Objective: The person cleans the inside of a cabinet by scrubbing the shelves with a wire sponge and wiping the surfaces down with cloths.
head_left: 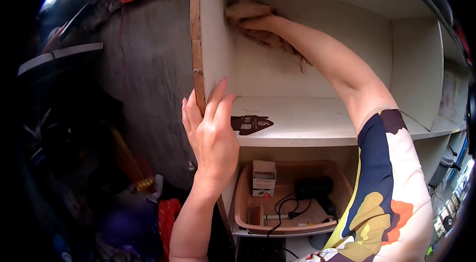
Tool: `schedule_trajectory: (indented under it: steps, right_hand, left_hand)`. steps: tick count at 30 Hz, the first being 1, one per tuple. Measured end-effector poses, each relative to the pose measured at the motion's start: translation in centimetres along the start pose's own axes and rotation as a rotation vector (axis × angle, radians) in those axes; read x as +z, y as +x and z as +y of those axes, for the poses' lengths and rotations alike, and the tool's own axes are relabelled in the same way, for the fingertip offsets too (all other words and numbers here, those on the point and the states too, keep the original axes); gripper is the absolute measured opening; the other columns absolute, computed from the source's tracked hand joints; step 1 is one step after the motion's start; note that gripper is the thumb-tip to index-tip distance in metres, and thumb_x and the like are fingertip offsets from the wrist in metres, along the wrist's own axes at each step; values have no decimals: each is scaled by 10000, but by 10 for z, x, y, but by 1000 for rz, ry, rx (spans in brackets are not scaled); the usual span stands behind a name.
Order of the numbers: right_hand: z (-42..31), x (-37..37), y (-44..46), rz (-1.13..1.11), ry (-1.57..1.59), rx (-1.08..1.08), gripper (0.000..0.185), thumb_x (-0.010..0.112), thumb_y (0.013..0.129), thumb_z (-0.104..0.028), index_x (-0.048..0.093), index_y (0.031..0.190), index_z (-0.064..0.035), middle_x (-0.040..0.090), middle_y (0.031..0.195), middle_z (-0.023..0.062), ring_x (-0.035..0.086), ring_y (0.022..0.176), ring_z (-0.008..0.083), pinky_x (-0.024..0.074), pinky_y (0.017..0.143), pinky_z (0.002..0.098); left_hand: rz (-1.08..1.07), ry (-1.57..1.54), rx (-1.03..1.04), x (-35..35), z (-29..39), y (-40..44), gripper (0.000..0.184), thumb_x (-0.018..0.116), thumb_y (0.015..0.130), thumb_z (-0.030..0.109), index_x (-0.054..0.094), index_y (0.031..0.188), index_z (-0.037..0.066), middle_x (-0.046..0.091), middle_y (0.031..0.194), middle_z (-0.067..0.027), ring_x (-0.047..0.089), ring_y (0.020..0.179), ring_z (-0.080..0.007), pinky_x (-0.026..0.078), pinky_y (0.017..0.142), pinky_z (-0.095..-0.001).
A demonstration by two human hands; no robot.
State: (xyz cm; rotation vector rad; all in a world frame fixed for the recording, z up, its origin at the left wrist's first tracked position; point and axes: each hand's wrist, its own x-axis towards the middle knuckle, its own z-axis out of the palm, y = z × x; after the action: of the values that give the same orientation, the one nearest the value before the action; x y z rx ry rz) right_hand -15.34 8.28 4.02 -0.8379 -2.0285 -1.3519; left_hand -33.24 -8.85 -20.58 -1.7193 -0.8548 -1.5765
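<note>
My right hand (262,23) is closed on a crumpled brown cloth (246,9), pressed into the upper back left corner of a cream cabinet compartment (317,58). Part of the cloth hangs below the wrist, and my fingertips are partly hidden in it. Lower down, my left hand (214,138) grips the front edge of the cabinet's side panel (197,49), with fingers on both sides of it. Near that hand, a dark brown tag or piece of card with white print (252,124) lies on the compartment floor (302,118).
Below the shelf, a tan plastic basket (240,212) holds a small box (264,177), a black hair dryer (313,187) with its cord, and a brush (257,215). A grey panel (148,63) stands at left. Red and purple bags (131,225) lie at lower left.
</note>
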Motion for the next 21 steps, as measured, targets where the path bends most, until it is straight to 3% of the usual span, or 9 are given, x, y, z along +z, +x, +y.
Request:
schedule_trajectory:
  steps: [7, 10, 13, 16, 17, 21]
  right_hand:
    - [-48, 54, -149, -251, 35, -392, 453, 569, 914, -203, 501, 1350, -101, 595, 1289, 84, 526, 1253, 305, 368, 1098, 399]
    - [-54, 26, -137, -309, 133, -469, 475, 539, 910, -179, 488, 1379, -120, 611, 1295, 42, 561, 1235, 275, 356, 1112, 427]
    - [-37, 31, -119, -255, -138, -582, 445, 514, 909, -179, 527, 1353, -154, 607, 1308, 6, 592, 1196, 240, 406, 1072, 421]
    - [-25, 30, -104, -128, -155, -527, 408, 491, 912, -198, 571, 1312, -184, 604, 1318, -13, 605, 1180, 221, 466, 1008, 416]
    - [-18, 25, -95, -200, -119, -385, 366, 483, 930, -200, 604, 1275, -199, 598, 1331, -46, 609, 1171, 206, 502, 950, 418]
    - [29, -7, -70, -130, -272, -205, 411, 420, 976, -193, 542, 1367, -228, 542, 1419, -49, 572, 1231, 210, 471, 1002, 432]
  left_hand:
    - [28, 15, -12, 1, 1, 0, 345, 554, 772, -69, 680, 1081, 19, 603, 1345, -42, 421, 1314, -343, 290, 1136, -524]
    - [26, 15, 1, 0, 1, 0, 335, 545, 787, -57, 686, 1082, 17, 600, 1350, -48, 416, 1324, -330, 286, 1139, -514]
    - [7, 0, -20, -3, 3, 1, 312, 535, 811, -49, 688, 1077, 6, 601, 1351, -56, 421, 1323, -329, 277, 1145, -516]
    - [-8, 25, -31, -8, 2, -1, 272, 531, 834, -53, 689, 1053, -17, 601, 1354, -62, 441, 1309, -329, 288, 1140, -529]
    - [-4, 23, -17, -5, 3, 0, 266, 531, 838, -58, 688, 1048, -21, 603, 1351, -64, 446, 1306, -331, 290, 1139, -534]
    - [-22, 72, -34, -6, 9, 1, 300, 506, 813, -107, 672, 1052, -32, 616, 1333, -81, 448, 1299, -363, 267, 1155, -519]
